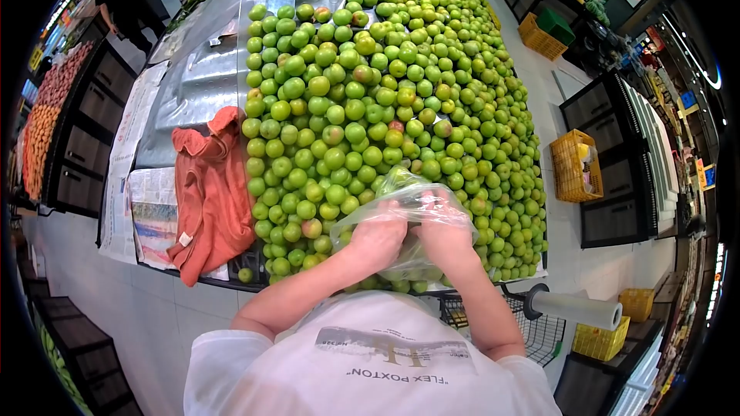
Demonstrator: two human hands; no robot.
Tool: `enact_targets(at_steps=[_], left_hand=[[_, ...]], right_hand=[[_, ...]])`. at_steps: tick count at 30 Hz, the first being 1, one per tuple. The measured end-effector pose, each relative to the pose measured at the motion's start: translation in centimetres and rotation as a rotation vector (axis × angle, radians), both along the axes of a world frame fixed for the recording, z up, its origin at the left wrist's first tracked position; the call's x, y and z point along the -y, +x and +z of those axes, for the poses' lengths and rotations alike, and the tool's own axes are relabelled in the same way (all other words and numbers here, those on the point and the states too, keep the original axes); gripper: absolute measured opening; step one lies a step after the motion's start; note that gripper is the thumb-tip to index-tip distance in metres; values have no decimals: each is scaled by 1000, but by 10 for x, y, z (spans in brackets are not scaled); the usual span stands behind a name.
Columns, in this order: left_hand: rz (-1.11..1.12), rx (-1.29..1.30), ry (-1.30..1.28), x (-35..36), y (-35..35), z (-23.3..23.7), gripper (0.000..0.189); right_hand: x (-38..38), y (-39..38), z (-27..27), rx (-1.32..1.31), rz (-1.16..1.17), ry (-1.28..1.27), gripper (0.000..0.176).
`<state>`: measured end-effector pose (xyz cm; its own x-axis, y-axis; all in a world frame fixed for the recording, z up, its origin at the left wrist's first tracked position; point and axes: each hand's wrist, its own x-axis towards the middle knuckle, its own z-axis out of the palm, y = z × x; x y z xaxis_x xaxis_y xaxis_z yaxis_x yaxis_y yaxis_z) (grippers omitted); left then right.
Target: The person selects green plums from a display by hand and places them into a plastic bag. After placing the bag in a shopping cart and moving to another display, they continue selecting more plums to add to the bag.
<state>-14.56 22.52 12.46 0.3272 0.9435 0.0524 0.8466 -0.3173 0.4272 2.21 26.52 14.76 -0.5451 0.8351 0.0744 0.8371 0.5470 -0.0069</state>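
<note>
My left hand (378, 237) and my right hand (445, 225) are close together in front of my chest, over the near edge of a big heap of green plums (339, 131). Between and around them is a clear plastic bag (416, 266), its thin film covering parts of both hands. The fingers of each hand are curled in on the film. Plums show through the bag and beside it, some tinged red.
A salmon-coloured cloth (212, 200) lies left of the heap on newspaper and metal sheeting (193, 92). To my right are a roll of plastic bags (578, 310), a wire cart (539, 331) and a yellow crate (574, 166). A person in black (127, 0) stands at far left.
</note>
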Motion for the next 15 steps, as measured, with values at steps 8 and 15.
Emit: enact_targets(at_steps=[8,15], left_hand=[[-19,-42,87,2,-5,-16,37],[23,1235,-695,2,-44,25,42]], right_hand=[[-6,1,12,-190,-103,-159,61],[-3,8,21,-450,12,-152,50]])
